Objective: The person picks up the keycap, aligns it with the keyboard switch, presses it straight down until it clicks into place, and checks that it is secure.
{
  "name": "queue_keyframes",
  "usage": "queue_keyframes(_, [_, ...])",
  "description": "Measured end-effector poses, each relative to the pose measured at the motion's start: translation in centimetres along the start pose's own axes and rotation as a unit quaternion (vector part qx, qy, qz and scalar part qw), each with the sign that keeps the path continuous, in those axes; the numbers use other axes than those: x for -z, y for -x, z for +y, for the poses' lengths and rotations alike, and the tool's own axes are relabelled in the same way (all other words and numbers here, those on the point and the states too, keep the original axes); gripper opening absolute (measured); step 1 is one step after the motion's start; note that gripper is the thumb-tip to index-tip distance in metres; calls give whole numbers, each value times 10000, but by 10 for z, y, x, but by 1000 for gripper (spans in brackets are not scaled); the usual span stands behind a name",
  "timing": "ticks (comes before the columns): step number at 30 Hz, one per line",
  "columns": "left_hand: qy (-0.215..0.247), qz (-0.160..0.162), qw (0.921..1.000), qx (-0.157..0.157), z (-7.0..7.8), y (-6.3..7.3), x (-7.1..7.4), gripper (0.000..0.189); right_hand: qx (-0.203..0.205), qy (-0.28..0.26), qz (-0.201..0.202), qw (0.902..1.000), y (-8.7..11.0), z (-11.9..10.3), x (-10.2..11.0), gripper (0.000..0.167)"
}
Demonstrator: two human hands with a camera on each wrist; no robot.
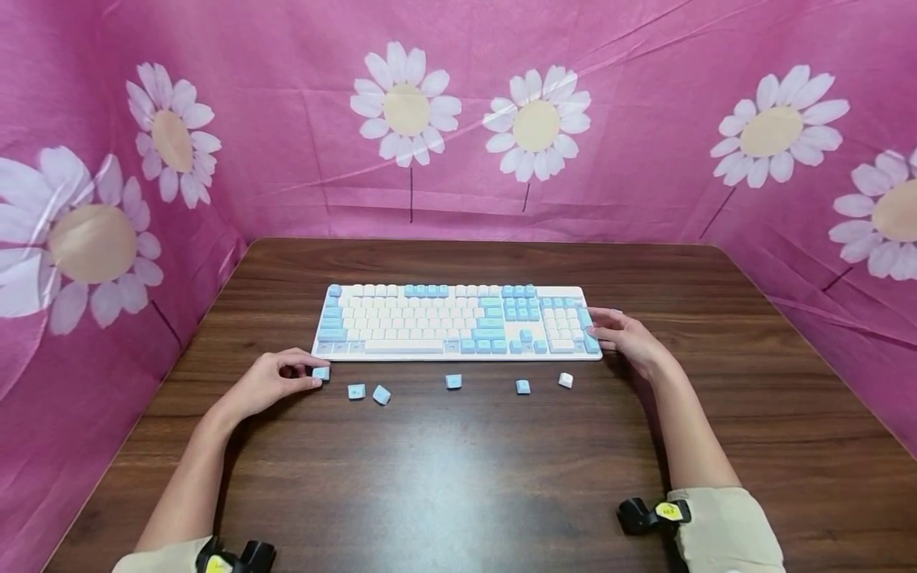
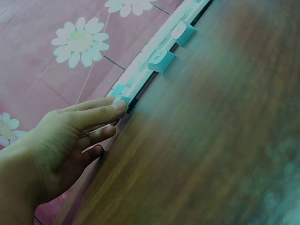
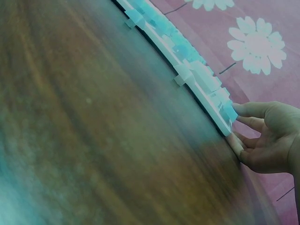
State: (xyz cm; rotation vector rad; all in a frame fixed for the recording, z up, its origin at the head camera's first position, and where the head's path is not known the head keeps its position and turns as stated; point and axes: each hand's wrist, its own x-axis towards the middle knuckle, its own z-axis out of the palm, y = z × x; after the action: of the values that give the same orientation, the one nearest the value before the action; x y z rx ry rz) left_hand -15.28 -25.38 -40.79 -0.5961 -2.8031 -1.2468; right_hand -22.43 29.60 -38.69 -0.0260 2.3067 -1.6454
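My left hand (image 1: 267, 383) pinches a light-blue keycap (image 1: 321, 373) between thumb and fingers, just off the keyboard's front left corner. The white and blue keyboard (image 1: 411, 347) lies flat across the middle of the table. At its right edge, my right hand (image 1: 634, 342) holds the side by the number keys. In the right wrist view the right thumb (image 3: 251, 109) meets a blue key on that edge, while other fingers sit lower against the corner. Loose on the wood in front are blue keycaps, including one (image 1: 356, 391) nearest the left hand, and a white keycap (image 1: 566, 380).
The dark wooden table (image 1: 430, 477) extends in front of the keyboard. More loose blue keycaps lie along its front side, one tilted keycap (image 1: 382, 395) at left, one keycap (image 1: 454, 382) in the middle and another keycap (image 1: 523, 387) farther right. Pink daisy-patterned cloth (image 1: 286, 119) surrounds the table.
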Motion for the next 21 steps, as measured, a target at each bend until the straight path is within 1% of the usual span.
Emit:
queue_keyframes(4, [24,37,10000,11,-3,0,0,24,3,11,-23,10000,0,1,0,61])
queue_keyframes(10, [4,35,9998,183,-4,1,1,24,1,-19,10,10000,-2,2,-1,59])
queue_keyframes(14, [-22,50,9997,232,-4,1,2,25,12,-21,25,10000,-3,3,-1,59])
queue_keyframes(21, [36,203,9996,197,-1,-2,7,25,115,-17,39,9999,-1,3,0,59])
